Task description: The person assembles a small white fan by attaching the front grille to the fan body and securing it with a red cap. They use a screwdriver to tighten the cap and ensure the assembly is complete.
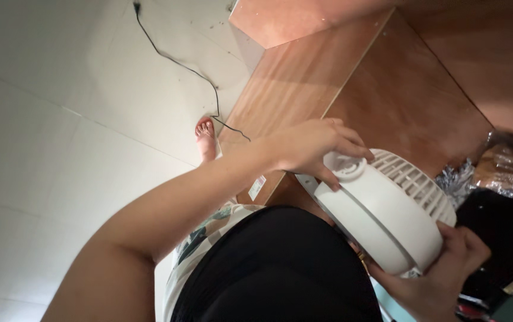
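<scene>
left hand (pixel 310 149) grips fan (pixel 387 214) knob | right hand (pixel 441 274) cups rim

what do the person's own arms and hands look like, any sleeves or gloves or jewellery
Both hands are bare: no gloves, and no rings or watch show. The left arm is uncovered along its whole visible length, with no sleeve or band, and the left hand has short, unpainted nails. Of the right side, only the right hand and its wrist show, also uncovered; the rest of that arm is out of frame.

Left hand (pixel 313 149) curled, fingers bent; right hand (pixel 441 271) cupped.
</scene>
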